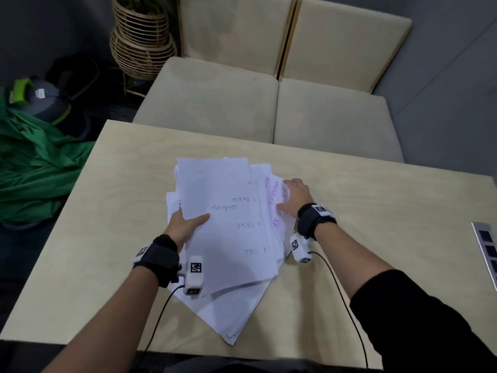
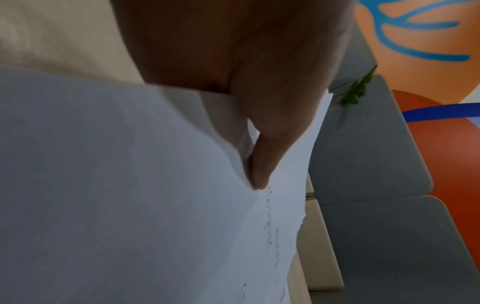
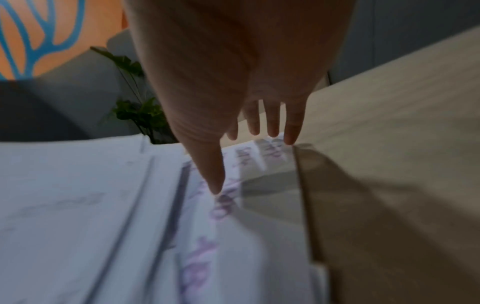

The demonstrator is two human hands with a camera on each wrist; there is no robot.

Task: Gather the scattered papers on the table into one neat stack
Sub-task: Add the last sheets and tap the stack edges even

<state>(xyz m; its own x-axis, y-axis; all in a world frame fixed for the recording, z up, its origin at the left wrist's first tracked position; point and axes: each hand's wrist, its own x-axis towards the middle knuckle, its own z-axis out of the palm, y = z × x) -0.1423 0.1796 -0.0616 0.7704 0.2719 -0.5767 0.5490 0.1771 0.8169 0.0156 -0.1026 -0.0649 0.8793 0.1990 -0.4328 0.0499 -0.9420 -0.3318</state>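
A loose, fanned pile of white papers (image 1: 228, 211) lies mid-table, some with black and purple handwriting. My left hand (image 1: 187, 224) grips the pile's left edge, thumb on the top sheet and fingers hidden beneath; the left wrist view shows the thumb (image 2: 262, 164) pressing on the paper (image 2: 130, 205). My right hand (image 1: 294, 197) lies flat with straight fingers on the pile's right edge, over the purple-lettered sheet (image 3: 221, 205). Its fingertips (image 3: 292, 133) reach the paper's far edge. One sheet (image 1: 231, 316) pokes out toward the near table edge.
The light wooden table (image 1: 376, 224) has bare surface on both sides of the pile. A grey device with dark panels (image 1: 488, 249) sits at the right edge. Beige seat cushions (image 1: 269, 109) stand beyond the table; green cloth (image 1: 35, 162) lies on the floor at left.
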